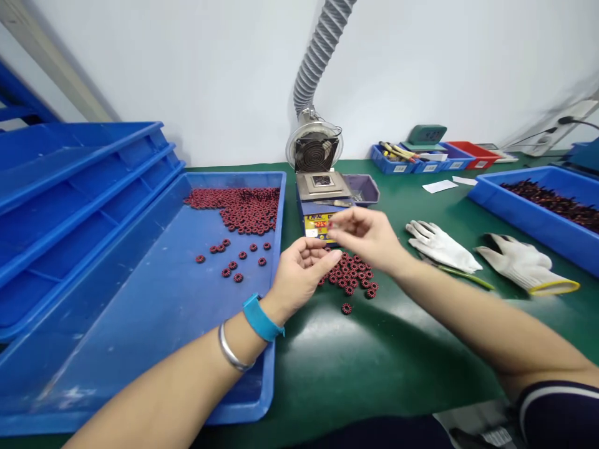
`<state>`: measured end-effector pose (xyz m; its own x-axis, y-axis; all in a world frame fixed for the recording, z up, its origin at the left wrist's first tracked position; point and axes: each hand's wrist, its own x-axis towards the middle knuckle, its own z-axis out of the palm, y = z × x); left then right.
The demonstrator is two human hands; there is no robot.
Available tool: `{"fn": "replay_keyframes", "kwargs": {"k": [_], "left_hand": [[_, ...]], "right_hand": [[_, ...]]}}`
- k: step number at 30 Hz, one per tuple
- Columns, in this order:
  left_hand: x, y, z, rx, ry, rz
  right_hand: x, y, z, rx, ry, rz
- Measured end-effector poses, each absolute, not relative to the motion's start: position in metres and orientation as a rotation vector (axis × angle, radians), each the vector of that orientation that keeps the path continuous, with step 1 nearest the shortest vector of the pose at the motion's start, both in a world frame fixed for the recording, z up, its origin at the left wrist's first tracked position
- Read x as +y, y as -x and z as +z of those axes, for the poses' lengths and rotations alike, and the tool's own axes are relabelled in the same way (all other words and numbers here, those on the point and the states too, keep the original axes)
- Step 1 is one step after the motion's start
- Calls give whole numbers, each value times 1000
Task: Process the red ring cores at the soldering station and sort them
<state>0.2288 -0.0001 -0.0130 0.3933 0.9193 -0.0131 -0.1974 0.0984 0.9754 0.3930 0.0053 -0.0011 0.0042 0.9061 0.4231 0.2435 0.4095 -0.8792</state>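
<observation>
My left hand (302, 271) is closed, its fingers curled in and the thumb stretched along them; what it holds, if anything, is hidden. Just above and to the right, my right hand (365, 237) pinches a small red piece (330, 226) that looks like one of the rings, slightly blurred. Below both hands lies a loose heap of small red-and-black toothed rings (349, 274) on the green table (355, 374). Behind them stands a blue-and-yellow solder pot (322, 202) with a lit red display and a square metal top.
A large blue tray (154, 299) at left holds many more rings. Stacked blue trays (84, 187) stand beyond it. White gloves (442, 246) lie at right, near a blue bin (528, 212) of dark parts. A fume hose (321, 56) hangs over the pot.
</observation>
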Motion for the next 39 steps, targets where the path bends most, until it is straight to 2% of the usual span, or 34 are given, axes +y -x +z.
{"fn": "replay_keyframes", "kwargs": {"k": [4,7,10,14,19,23,26,35,39], "left_hand": [[-5,-231,-13,797,-1215,946],[-5,-231,-9,813,-1336,906],[6,-218,6,879,-1511,893],[37,-180,25,1155,-1794,884],[76,-137,15,1569,-2170,464],[89,-127,0,1665,-2316,97],[92,-126,-6,1650,-2312,-33],[102,-123,-32,1653,-2339,31],[102,-119,-23,1703,-2350,173]], "right_hand": [[-36,-378,-22,-1649,1003,267],[-44,-385,-24,-1729,953,150],[-54,-411,-23,-1706,1034,201],[-80,-454,-42,-1736,1369,385],[-99,-480,-80,-1812,1657,356],[-94,-483,-92,-1846,1619,305],[-89,-484,-94,-1874,1582,336],[-83,-481,-99,-1878,1545,319],[-83,-481,-99,-1806,1552,359]]}}
